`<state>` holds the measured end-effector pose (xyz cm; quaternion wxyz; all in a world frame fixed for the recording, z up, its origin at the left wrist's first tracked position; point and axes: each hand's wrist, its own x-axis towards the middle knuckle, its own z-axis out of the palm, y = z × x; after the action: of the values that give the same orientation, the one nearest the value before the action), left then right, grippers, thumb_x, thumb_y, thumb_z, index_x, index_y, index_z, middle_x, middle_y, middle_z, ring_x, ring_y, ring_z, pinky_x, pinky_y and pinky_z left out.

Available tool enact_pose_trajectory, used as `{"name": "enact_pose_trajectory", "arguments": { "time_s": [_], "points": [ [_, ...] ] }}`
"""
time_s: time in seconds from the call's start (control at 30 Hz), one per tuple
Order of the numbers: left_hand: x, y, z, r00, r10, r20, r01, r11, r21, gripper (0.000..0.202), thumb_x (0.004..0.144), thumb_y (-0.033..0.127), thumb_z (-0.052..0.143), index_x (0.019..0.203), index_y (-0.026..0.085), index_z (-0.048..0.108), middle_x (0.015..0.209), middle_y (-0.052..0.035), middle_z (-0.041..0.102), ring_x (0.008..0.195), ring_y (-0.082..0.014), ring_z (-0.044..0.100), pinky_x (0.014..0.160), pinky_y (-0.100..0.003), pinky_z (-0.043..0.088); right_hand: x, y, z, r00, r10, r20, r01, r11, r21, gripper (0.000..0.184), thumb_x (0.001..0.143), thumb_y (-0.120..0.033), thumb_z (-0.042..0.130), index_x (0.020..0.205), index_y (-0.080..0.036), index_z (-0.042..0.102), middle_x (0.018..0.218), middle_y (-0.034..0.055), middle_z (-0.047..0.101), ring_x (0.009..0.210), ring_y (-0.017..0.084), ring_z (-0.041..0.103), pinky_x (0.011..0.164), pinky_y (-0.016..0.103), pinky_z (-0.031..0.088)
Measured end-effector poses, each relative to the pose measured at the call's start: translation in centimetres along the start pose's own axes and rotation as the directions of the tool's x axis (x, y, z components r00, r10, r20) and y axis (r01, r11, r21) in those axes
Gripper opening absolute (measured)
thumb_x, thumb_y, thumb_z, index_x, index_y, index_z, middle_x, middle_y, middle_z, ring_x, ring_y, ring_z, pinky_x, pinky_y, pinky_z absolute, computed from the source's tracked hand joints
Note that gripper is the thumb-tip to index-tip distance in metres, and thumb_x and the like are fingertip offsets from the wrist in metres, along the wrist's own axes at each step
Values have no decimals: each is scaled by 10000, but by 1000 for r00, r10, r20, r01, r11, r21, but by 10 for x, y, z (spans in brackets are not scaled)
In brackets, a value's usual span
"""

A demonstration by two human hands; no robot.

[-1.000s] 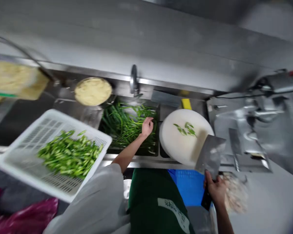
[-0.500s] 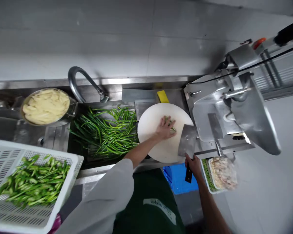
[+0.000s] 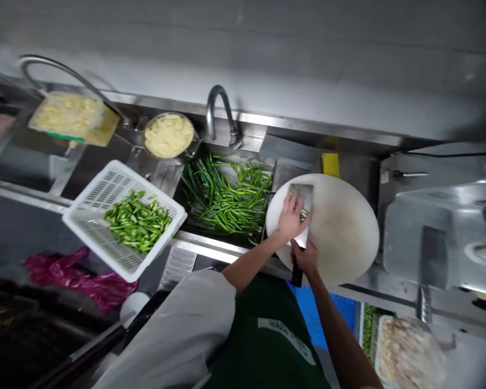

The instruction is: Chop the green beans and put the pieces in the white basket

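Observation:
My right hand (image 3: pixel 305 255) grips the black handle of a cleaver (image 3: pixel 303 202), whose flat blade lies on the round white cutting board (image 3: pixel 344 227). My left hand (image 3: pixel 290 219) rests flat on the blade with its fingers spread, over a few cut green pieces (image 3: pixel 303 214) that peek out at the blade. Whole long green peppers (image 3: pixel 227 192) fill the sink just left of the board.
A white slotted basket (image 3: pixel 105 186) with chopped green pieces sits at the left. A metal bowl (image 3: pixel 169 136) and a tray (image 3: pixel 71 116) of pale food stand behind, by the faucet (image 3: pixel 221 111). A metal slicer machine (image 3: pixel 441 227) is at the right; a blue crate (image 3: pixel 328 316) below.
My left hand left the peppers in the sink and came to the board. The cleaver moved from the board's right edge to its left side, and my left hand now lies on the blade.

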<state>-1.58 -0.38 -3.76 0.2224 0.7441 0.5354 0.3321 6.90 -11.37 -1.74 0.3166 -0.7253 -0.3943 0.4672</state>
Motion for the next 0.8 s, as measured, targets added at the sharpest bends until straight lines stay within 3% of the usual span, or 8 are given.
{"name": "enact_pose_trajectory", "arguments": {
  "time_s": [0.13, 0.27, 0.37, 0.43, 0.53, 0.6, 0.63, 0.8],
  "points": [
    [-24, -71, -146, 933, -115, -342, 176, 972, 153, 675, 999, 503, 519, 1572, 179, 369, 1674, -167, 280, 1596, -332, 117, 1278, -570, 206, -12, -71, 103, 906, -123, 406, 107, 992, 62, 398, 816, -635, 627, 802, -250, 525, 448, -61, 515, 367, 144, 475, 392, 260, 374],
    [-67, -161, -295, 724, -320, -612, 530, 825, 196, 610, 1011, 410, 492, 1548, 138, 393, 1661, -193, 297, 1578, -337, 174, 1268, -608, 162, -30, -131, 185, 750, -311, 583, 399, 916, -25, 273, 864, -461, 618, 739, -247, 503, 542, -41, 562, 497, 131, 542, 503, 230, 396],
    [-96, -223, -374, 530, -531, -661, 786, 600, 148, 568, 957, 342, 571, 1461, 93, 491, 1641, -246, 309, 1552, -427, 184, 1213, -715, 146, -32, -139, 199, 761, -338, 554, 464, 880, -100, 290, 851, -470, 633, 723, -243, 506, 579, -23, 580, 543, 137, 550, 516, 230, 383],
    [-109, -247, -394, 516, -524, -678, 803, 572, 168, 564, 927, 328, 614, 1431, 95, 517, 1644, -240, 299, 1548, -451, 164, 1208, -713, 157, -26, -127, 181, 827, -262, 497, 376, 916, -142, 316, 840, -530, 629, 752, -243, 530, 544, -31, 558, 486, 138, 525, 474, 237, 362],
    [-111, -249, -358, 741, -401, -539, 587, 776, 229, 499, 1001, 304, 488, 1461, 111, 477, 1561, -197, 432, 1484, -336, 349, 1237, -542, 270, -13, -100, 124, 944, -114, 310, 191, 954, -230, 371, 822, -610, 595, 771, -248, 531, 477, -41, 525, 400, 145, 485, 428, 257, 357],
    [-105, -235, -298, 922, -345, -178, 377, 903, 204, 471, 1040, 302, 398, 1464, 111, 473, 1452, -178, 543, 1371, -262, 491, 1205, -441, 349, -10, -86, 76, 983, -97, 155, 146, 926, -347, 396, 803, -625, 618, 726, -251, 511, 461, -22, 542, 414, 157, 520, 473, 270, 415],
    [-101, -227, -262, 947, -303, 103, 279, 939, 200, 489, 1037, 316, 410, 1475, 107, 465, 1439, -183, 555, 1353, -250, 511, 1196, -420, 359, -12, -80, 53, 993, -78, 92, 108, 911, -397, 399, 805, -623, 616, 709, -254, 501, 462, -10, 557, 422, 164, 539, 499, 278, 440],
    [-100, -227, -114, 762, -240, 601, 116, 965, 237, 898, 656, 440, 869, 1437, 125, 557, 1489, -272, 513, 1428, -415, 460, 1161, -588, 351, -56, -52, -31, 974, -36, -222, -94, 829, -551, 421, 786, -663, 578, 666, -267, 504, 456, 23, 570, 439, 200, 560, 515, 311, 456]
  ]
}}
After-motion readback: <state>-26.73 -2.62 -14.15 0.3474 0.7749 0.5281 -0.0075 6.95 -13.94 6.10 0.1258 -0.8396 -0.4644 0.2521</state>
